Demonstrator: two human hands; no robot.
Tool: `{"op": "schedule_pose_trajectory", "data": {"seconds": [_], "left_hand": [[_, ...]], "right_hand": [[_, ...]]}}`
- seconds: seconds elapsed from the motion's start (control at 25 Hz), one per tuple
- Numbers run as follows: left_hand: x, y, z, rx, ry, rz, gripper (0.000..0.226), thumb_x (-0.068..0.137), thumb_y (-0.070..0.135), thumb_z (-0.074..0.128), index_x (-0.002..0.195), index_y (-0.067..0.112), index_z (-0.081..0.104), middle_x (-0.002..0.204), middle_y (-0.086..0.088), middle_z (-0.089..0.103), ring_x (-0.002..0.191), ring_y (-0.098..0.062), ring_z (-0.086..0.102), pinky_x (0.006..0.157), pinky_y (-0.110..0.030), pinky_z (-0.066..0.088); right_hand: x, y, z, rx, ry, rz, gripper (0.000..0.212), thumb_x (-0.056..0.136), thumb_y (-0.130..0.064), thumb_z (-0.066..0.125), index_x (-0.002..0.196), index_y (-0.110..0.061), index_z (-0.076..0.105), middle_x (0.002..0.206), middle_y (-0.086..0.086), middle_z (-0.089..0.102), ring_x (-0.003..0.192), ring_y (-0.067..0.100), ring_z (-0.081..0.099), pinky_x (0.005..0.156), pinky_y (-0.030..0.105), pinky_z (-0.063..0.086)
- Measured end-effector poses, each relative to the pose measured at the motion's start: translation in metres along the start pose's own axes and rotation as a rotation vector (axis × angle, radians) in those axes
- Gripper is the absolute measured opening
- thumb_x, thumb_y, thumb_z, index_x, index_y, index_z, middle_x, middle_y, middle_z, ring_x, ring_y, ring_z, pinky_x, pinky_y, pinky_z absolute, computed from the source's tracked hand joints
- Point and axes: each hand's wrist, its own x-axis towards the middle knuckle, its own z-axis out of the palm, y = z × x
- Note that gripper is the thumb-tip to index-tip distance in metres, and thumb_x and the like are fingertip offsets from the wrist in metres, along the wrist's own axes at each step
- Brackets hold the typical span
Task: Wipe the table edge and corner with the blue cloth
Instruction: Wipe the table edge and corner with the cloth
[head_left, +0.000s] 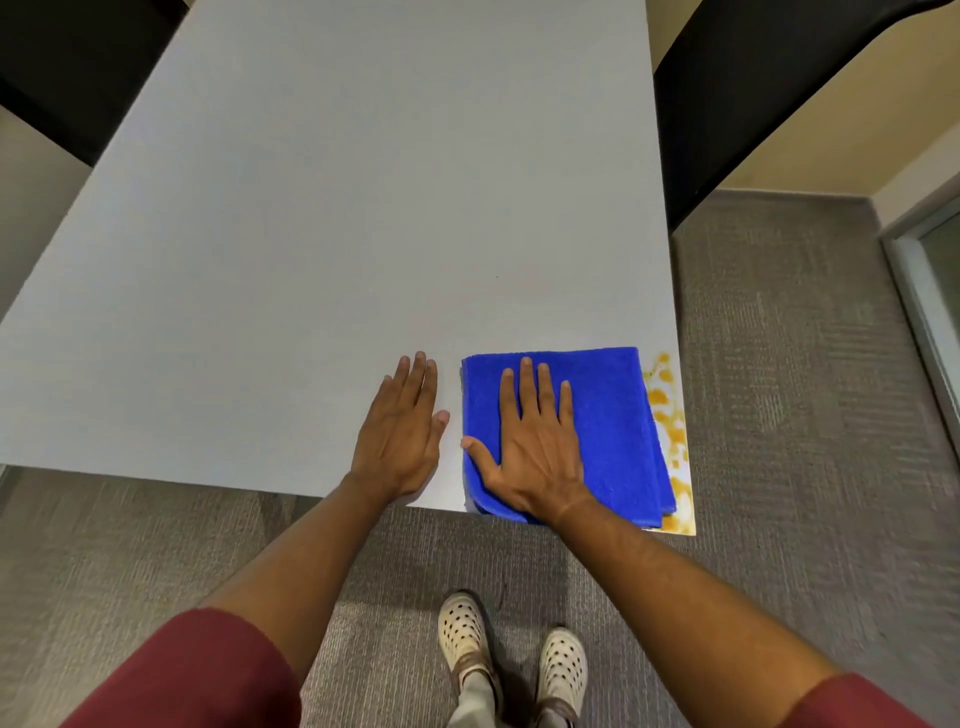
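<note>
A folded blue cloth (618, 431) lies flat on the near right corner of the pale grey table (311, 234). My right hand (535, 441) rests palm down on the cloth's left half, fingers spread and pointing away from me. Flat on the bare tabletop just left of the cloth lies my left hand (402, 434), holding nothing. An orange-yellow stain (672, 441) runs along the table's right edge down to the corner, just right of the cloth, partly under it.
Black chairs stand at the far left (67, 78) and far right (769, 93) of the table. Grey carpet (805, 389) surrounds the table. My feet in white perforated shoes (511, 654) stand below the near edge. A glass panel frame (924, 291) is at right.
</note>
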Motion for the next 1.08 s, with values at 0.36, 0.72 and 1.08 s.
{"op": "schedule_pose_trajectory", "data": {"seconds": [0.36, 0.72, 1.08], "left_hand": [[0.006, 0.01, 0.007, 0.06, 0.007, -0.003, 0.066, 0.101, 0.043, 0.021, 0.155, 0.01, 0.004, 0.163, -0.011, -0.002, 0.15, -0.022, -0.006, 0.121, -0.038, -0.001], [0.007, 0.011, 0.012, 0.112, 0.049, -0.006, 0.065, 0.1, 0.043, 0.02, 0.155, 0.011, 0.005, 0.163, -0.011, 0.002, 0.151, -0.023, 0.0, 0.122, -0.04, 0.005], [0.004, 0.011, 0.008, 0.102, 0.044, -0.007, 0.065, 0.1, 0.043, 0.018, 0.155, 0.012, 0.002, 0.164, -0.009, -0.002, 0.151, -0.021, -0.005, 0.122, -0.037, 0.0]], "right_hand": [[-0.006, 0.034, 0.003, -0.049, 0.068, 0.087, 0.071, 0.097, -0.049, 0.021, 0.153, -0.005, 0.017, 0.162, 0.019, 0.013, 0.151, 0.033, 0.011, 0.121, 0.053, 0.009], [0.041, 0.04, -0.001, -0.104, 0.069, 0.067, 0.066, 0.098, -0.044, 0.013, 0.154, -0.009, 0.019, 0.161, 0.021, 0.015, 0.15, 0.036, 0.013, 0.121, 0.051, 0.011], [-0.027, 0.069, -0.002, -0.136, 0.015, -0.126, 0.065, 0.1, -0.047, 0.021, 0.155, -0.013, 0.017, 0.163, 0.013, 0.009, 0.152, 0.028, 0.008, 0.122, 0.047, 0.007]]}}
